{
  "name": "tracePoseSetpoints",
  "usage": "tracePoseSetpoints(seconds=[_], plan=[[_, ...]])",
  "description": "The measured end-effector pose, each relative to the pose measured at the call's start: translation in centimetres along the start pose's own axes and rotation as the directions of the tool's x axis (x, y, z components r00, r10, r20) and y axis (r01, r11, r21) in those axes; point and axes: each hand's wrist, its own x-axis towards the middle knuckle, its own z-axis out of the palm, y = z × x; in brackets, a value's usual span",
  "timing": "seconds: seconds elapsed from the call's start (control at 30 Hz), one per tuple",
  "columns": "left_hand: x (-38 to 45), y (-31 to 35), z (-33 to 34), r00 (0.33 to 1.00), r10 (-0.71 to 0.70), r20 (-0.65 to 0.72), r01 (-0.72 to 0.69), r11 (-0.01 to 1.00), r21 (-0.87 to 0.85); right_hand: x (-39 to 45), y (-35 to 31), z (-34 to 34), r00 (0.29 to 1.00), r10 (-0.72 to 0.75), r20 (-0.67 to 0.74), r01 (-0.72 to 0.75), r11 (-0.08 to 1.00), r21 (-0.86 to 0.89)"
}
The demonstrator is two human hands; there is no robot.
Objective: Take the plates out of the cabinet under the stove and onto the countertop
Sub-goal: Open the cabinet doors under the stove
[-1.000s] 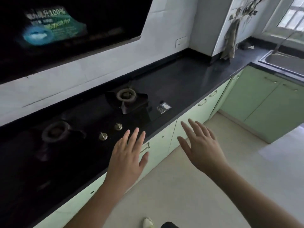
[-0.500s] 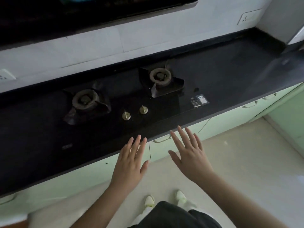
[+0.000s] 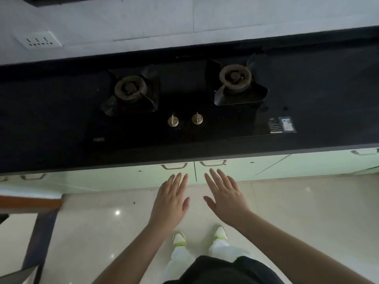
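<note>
A black two-burner gas stove (image 3: 184, 99) is set into the dark countertop (image 3: 328, 95). Below it are two shut pale green cabinet doors, the left door (image 3: 123, 177) with a handle (image 3: 174, 166) and the right door (image 3: 235, 171) with a handle (image 3: 212, 162). My left hand (image 3: 170, 201) and my right hand (image 3: 225, 195) hover flat and open, fingers spread, just in front of these doors and below the handles, touching nothing. No plates are visible; the cabinet's inside is hidden.
More green cabinet doors with handles (image 3: 364, 152) run to the right and left (image 3: 32, 177). A wall socket (image 3: 39, 40) sits above the counter. An orange-topped piece of furniture (image 3: 28, 201) stands at the left on the glossy tiled floor (image 3: 307, 212). My feet (image 3: 220, 232) are below.
The view has swung left and tilted down until the stove is straight ahead. Both hands have dropped from the counter edge to in front of the cabinet doors, staying open.
</note>
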Motion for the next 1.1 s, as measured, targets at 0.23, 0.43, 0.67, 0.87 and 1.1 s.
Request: tracePoseSetpoints(seconds=[0.23,0.43,0.67,0.87,1.1], plan=[[3.4,-2.5,5.4,0.996,0.023,0.088,-0.026,0.999,0.031,4.7,0.8,3.4,0.99,0.068,0.122,-0.071,0.997,0.017],[7.2,-4.1,8.8,0.985,0.019,0.171,-0.032,0.997,0.073,8.6,1.0,5.6,0.971,0.179,0.156,-0.177,0.984,-0.029],[9.6,-3.6,9.8,0.969,-0.073,0.234,0.066,0.997,0.04,11.2,1.3,6.0,0.955,0.259,0.145,-0.25,0.965,-0.074],[10.2,-3.7,9.0,0.963,-0.102,0.247,0.128,0.988,-0.091,10.9,1.4,5.8,0.957,0.256,0.139,-0.251,0.966,-0.055],[7.4,-3.4,8.8,0.966,-0.073,0.248,0.097,0.991,-0.089,8.5,0.8,5.9,0.95,0.255,0.179,-0.236,0.964,-0.123]])
